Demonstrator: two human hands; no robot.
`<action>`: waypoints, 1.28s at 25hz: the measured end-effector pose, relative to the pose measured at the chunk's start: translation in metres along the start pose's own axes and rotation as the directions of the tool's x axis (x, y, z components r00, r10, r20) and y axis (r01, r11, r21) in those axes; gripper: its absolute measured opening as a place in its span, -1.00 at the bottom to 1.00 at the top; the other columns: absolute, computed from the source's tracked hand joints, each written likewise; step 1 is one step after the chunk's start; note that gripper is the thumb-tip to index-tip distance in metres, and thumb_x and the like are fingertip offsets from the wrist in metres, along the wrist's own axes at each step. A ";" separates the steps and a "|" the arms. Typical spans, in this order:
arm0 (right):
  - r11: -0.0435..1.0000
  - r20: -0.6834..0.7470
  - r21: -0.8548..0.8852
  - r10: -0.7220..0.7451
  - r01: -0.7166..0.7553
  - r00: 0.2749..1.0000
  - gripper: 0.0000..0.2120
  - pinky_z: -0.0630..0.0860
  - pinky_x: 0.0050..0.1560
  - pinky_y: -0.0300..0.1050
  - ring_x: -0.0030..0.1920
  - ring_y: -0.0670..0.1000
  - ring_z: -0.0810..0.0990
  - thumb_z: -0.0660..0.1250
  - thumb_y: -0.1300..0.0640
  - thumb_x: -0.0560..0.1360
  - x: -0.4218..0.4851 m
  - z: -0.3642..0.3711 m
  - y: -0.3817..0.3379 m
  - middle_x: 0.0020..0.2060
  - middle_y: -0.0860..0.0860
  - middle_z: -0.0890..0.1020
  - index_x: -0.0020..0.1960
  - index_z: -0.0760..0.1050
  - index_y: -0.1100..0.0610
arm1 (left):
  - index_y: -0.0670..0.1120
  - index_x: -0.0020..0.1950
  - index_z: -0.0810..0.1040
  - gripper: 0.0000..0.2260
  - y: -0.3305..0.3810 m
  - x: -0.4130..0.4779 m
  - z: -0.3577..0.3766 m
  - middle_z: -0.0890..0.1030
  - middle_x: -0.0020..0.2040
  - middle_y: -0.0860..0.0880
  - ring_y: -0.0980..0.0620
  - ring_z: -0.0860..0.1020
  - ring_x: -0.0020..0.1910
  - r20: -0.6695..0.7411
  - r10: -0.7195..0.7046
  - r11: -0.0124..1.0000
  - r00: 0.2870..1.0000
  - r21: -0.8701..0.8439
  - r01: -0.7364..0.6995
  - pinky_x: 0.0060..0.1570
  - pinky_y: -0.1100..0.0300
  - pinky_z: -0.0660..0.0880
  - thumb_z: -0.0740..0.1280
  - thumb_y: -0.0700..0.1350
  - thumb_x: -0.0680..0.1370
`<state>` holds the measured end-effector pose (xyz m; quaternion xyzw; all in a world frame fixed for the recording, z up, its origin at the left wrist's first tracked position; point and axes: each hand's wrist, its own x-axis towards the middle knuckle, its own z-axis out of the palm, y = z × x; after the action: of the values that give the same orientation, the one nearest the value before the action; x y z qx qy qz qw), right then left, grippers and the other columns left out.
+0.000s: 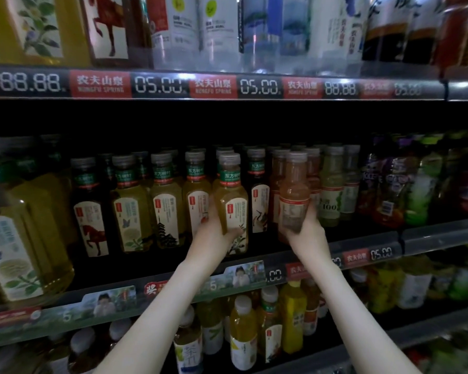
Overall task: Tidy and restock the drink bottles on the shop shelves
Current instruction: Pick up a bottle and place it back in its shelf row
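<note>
Two bottles in hand, both upright. I'm curling my left hand round the lower body of the green tea bottle and clamping my right hand on the base of the orange juice bottle. Both are sitting at the near edge of the middle shelf. The orange row is standing just far-left of my right grip, and the tea row just left of my left. I'm judging a short push back, keeping the axes vertical.

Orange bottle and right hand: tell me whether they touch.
Touching. The head view shows the right hand gripping the orange bottle low on its label, fingers curled round it; the left hand grips a tea bottle.
</note>
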<state>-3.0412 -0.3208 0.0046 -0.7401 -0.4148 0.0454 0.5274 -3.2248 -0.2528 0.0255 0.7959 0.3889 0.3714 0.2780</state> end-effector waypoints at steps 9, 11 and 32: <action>0.994 -0.014 -0.107 0.003 -0.004 1.000 -0.27 0.44 0.23 0.09 0.34 0.15 0.40 0.37 0.08 0.50 -0.006 0.004 -0.002 0.37 0.13 0.38 0.51 0.04 0.11 | -0.03 0.55 -0.23 -0.20 0.012 -0.015 0.001 0.42 0.37 -0.17 -0.12 0.51 0.21 -0.017 -0.064 0.987 0.998 0.149 0.066 0.08 0.10 0.49 0.31 0.02 0.56; 0.988 -0.115 -0.099 -0.127 0.116 0.985 -0.31 0.34 0.34 0.03 0.42 0.10 0.29 0.32 0.11 0.53 -0.039 0.005 -0.001 0.43 0.13 0.31 0.54 0.03 0.13 | -0.08 0.56 -0.06 -0.32 0.005 -0.044 0.005 0.41 0.37 -0.18 -0.12 0.49 0.23 -0.155 0.104 0.957 0.982 0.284 -0.056 0.08 0.06 0.52 0.25 0.03 0.58; 0.780 0.852 -0.519 0.507 0.350 0.134 -0.35 0.33 0.29 -0.07 0.43 0.11 0.27 0.16 0.10 0.62 -0.739 0.291 0.553 0.53 0.08 0.08 0.56 -0.15 0.04 | -0.01 0.54 0.11 -0.49 -0.540 -0.772 0.295 0.24 0.48 0.01 -0.04 0.35 0.34 0.405 -0.818 0.571 0.408 0.488 0.660 0.15 0.14 0.37 0.16 -0.13 0.60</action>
<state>-3.3563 -0.6488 -0.8491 -0.6684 -0.5994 0.4108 -0.1588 -3.5348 -0.6427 -0.8274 0.6382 0.6372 -0.1136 0.4168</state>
